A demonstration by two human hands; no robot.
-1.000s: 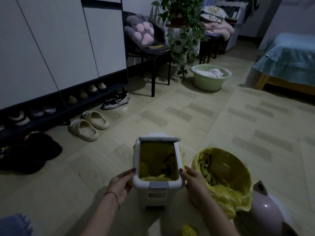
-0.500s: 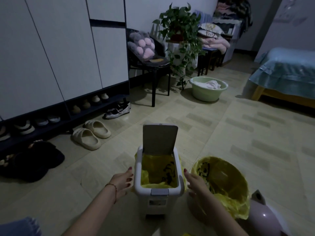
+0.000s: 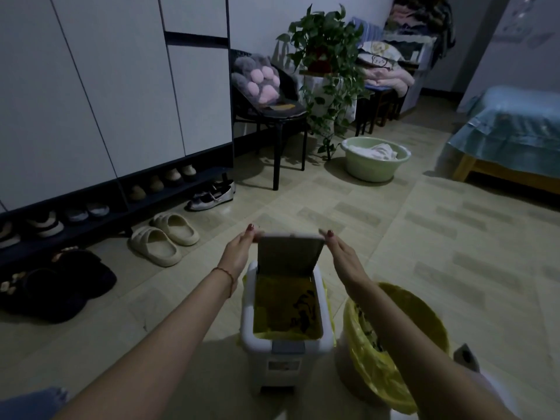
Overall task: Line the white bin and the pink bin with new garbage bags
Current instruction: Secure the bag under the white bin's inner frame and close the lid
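Dim room, pale tiled floor (image 3: 394, 237); we note white cupboards (image 3: 106, 86) with a low shoe shelf along the left wall, a black chair (image 3: 272, 122) with a paw-shaped cushion, a trailing plant (image 3: 327, 56), a green basin (image 3: 375, 159) holding cloth, and a bed (image 3: 509, 131) at the far right. Two beige slippers (image 3: 165, 237) lie on the floor near the shelf. We see the white bin (image 3: 285, 350) standing on the floor at bottom centre, its lid (image 3: 289, 253) raised upright and a yellow bag (image 3: 285, 307) lining the inside, with bag edges showing just outside the rim. We record the left hand (image 3: 238, 253) pinching the lid's upper left corner and the right hand (image 3: 342, 256) pinching its upper right corner, fingertips curled over the top edge. Just beside the white bin on its right, a second bin (image 3: 424, 322) is lined with another yellow bag (image 3: 369, 368) folded over its rim; the right forearm crosses in front of it. We cannot tell this bin's colour, since the bag covers it.
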